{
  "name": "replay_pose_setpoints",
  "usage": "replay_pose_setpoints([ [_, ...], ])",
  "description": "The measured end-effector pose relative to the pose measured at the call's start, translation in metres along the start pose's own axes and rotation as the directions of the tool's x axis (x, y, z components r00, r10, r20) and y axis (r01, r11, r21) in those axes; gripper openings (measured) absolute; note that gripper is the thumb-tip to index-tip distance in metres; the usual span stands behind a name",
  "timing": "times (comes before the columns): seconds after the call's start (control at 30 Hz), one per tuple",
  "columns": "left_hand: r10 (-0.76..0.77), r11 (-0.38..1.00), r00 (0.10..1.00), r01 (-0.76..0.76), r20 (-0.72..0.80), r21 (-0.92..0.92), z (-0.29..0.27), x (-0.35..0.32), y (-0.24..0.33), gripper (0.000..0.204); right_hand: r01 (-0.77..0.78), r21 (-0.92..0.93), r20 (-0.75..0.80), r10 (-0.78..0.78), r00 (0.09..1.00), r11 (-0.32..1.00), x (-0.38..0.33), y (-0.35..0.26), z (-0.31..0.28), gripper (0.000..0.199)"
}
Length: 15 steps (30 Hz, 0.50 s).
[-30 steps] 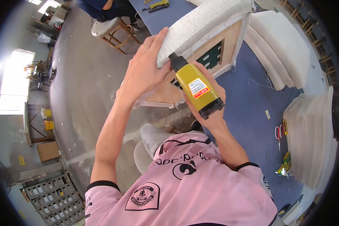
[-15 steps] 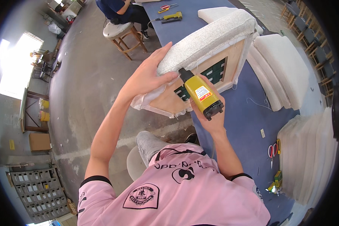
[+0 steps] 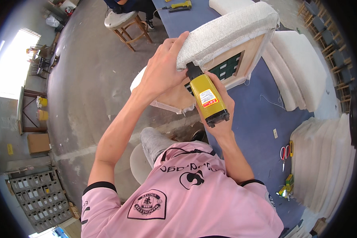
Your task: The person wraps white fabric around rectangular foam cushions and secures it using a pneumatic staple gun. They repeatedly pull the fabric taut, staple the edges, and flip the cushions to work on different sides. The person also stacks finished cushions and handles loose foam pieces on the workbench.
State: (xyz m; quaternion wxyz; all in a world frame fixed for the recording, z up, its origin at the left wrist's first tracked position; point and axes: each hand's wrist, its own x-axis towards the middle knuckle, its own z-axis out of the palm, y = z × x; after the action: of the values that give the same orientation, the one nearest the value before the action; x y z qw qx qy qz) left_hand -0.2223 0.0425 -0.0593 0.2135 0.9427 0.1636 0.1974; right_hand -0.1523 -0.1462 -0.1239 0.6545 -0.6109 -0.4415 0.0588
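Observation:
An upholstered seat (image 3: 230,33) in pale woven fabric is tipped up over the table edge, its wooden underside and dark green webbing toward me. My left hand (image 3: 162,67) is closed round its near left corner, fingers over the fabric and thumb by the underside edge. My right hand (image 3: 223,121) grips a yellow and black staple gun (image 3: 207,91). The gun's black nose meets the fabric edge of the frame, close to my left thumb. My right fingers are partly hidden behind the gun's body.
The blue table (image 3: 261,115) carries stacked pale cushions (image 3: 299,73), layered pale fabric (image 3: 325,166), red-handled scissors (image 3: 283,152) and another yellow staple gun (image 3: 181,5) at the far end. A person (image 3: 142,6) sits on a stool (image 3: 121,20) beyond. Metal drawers (image 3: 37,198) stand at left.
The seat has shifted a little to the right and turned slightly. My left hand has moved up and right along its corner, and the staple gun has gone slightly up and left.

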Motion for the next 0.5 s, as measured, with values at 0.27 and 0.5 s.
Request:
replay_pose_setpoints([
  [0.27, 0.082, 0.952, 0.993, -0.054, 0.08, -0.301, -0.017, -0.002, -0.017, 0.083, -0.004, -0.037, -0.051, 0.002, 0.999, 0.999, -0.001, -0.004, -0.004, 0.069],
  [0.5, 0.05, 0.995, 0.998, -0.051, -0.025, -0.081, -0.005, -0.005, -0.001, 0.079, 0.016, -0.02, -0.041, -0.017, 0.999, 1.0, -0.006, -0.015, 0.002, 0.066],
])
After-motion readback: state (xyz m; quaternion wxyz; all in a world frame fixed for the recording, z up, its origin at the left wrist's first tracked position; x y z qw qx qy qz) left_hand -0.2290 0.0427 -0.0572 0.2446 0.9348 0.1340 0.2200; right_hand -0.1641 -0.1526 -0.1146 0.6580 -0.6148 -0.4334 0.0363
